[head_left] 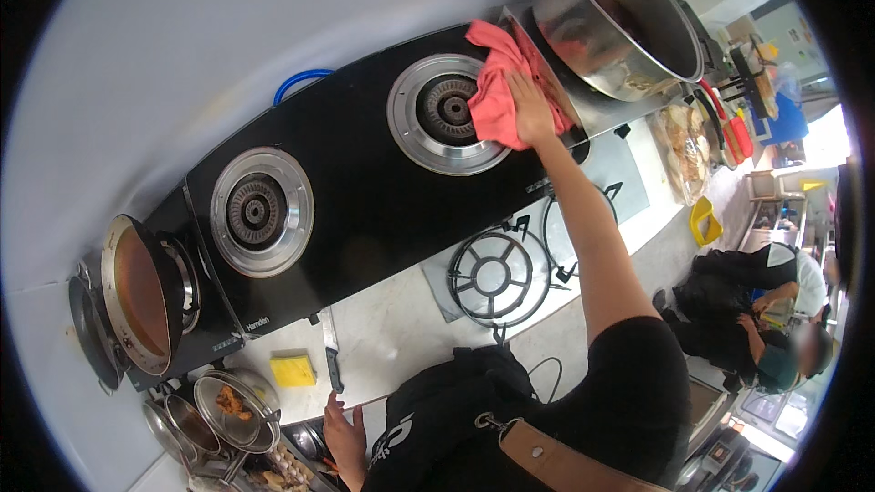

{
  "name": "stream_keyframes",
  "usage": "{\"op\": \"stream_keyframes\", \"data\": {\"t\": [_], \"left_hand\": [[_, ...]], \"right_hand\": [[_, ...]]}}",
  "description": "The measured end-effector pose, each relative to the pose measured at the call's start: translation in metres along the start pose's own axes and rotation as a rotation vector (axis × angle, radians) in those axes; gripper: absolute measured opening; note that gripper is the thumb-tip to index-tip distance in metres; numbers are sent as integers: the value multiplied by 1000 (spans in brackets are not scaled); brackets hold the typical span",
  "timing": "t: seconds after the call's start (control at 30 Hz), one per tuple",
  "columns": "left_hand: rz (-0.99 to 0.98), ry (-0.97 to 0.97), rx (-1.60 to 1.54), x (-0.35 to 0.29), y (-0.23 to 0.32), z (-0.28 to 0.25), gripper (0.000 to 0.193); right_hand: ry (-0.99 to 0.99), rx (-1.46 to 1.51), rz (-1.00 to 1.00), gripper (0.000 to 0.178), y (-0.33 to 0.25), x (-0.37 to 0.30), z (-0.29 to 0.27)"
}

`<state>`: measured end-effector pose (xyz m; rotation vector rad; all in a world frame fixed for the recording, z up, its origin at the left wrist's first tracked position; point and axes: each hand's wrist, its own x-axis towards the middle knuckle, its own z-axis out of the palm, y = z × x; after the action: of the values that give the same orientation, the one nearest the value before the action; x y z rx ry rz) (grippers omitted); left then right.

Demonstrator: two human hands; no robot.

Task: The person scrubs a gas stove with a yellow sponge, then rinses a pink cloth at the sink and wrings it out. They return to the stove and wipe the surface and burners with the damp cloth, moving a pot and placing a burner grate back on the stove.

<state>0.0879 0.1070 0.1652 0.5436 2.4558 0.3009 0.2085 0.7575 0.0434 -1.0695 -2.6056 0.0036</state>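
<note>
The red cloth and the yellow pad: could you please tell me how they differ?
The red cloth is rumpled and larger; the yellow pad is squarish and smaller. The cloth lies on the black stove; the pad lies on the pale counter. The right hand rests on the cloth; no hand touches the pad. Both are brightly coloured.

White counter (387,333): black 2-burner stove (355,173), yellow sponge (293,370), knife (333,360).
</note>
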Motion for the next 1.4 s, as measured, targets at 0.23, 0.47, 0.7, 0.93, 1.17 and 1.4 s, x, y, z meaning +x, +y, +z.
{"op": "stream_keyframes", "data": {"t": [0.23, 0.47, 0.7, 0.93, 1.17, 1.4], "left_hand": [[170, -13, 22, -1, -5, 7, 50], [289, 35, -7, -6, -19, 11, 51], [265, 99, 5, -12, -30, -8, 51], [89, 114, 31, -32, -61, -8, 55], [194, 44, -66, -25, -45, 0, 56], [92, 36, 4, -25, -38, -6, 56]], "right_hand": [[80, -186, 291, 57, -52, -118, -43], [69, -175, 509, 57, -168, -151, -12], [-184, 127, 383, 63, -231, -175, -64], [-20, -115, 634, 60, -134, -156, -58], [1, -127, 575, 48, -135, -155, -60], [-29, -62, 556, 32, -116, -143, -65]]}}
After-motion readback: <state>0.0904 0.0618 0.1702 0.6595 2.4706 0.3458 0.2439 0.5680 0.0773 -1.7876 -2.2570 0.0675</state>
